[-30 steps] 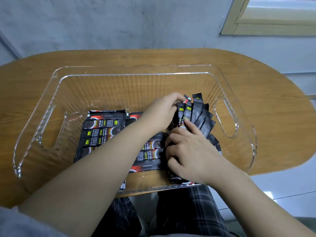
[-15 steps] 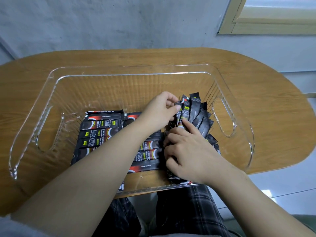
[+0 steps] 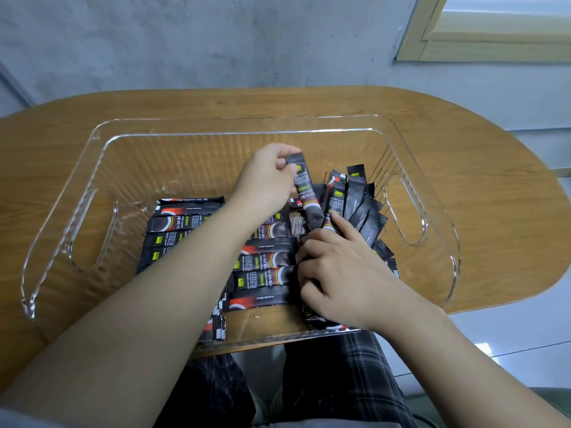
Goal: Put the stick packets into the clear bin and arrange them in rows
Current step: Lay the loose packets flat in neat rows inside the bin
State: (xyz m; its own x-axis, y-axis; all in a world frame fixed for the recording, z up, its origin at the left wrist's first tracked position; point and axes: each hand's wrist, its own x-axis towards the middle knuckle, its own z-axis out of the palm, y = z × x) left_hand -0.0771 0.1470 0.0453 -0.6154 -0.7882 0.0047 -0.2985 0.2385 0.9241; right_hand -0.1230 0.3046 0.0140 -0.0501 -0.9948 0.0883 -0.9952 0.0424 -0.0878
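The black stick packets carry a yellow-green square logo, large white characters along their length and a small line that reads "INSTANT COFFEE"; a red arc and a dark cup of coffee are printed near one end, and the finer print is too small to make out. The left hand (image 3: 268, 177) pinches one raised packet (image 3: 306, 193) by its top end between thumb and fingertips, the packet hanging tilted with its lower end down among the others. The right hand (image 3: 341, 274) has its fingers curled round a fanned bundle of packets (image 3: 360, 205) that stands leaning against the right end of the clear bin (image 3: 247, 125), its forefinger stretched out and pressing on the front packet of the fan. On the floor of the bin, two rows of flat packets (image 3: 265, 267) lie side by side, lengthwise across the bin, partly hidden under the left forearm; a few more stand on edge against the near wall. The bin, ribbed at the sides with a cut-out handle at each end, sits on the wooden tabletop (image 3: 494, 168), and plaid trousers (image 3: 340, 381) show below its near edge
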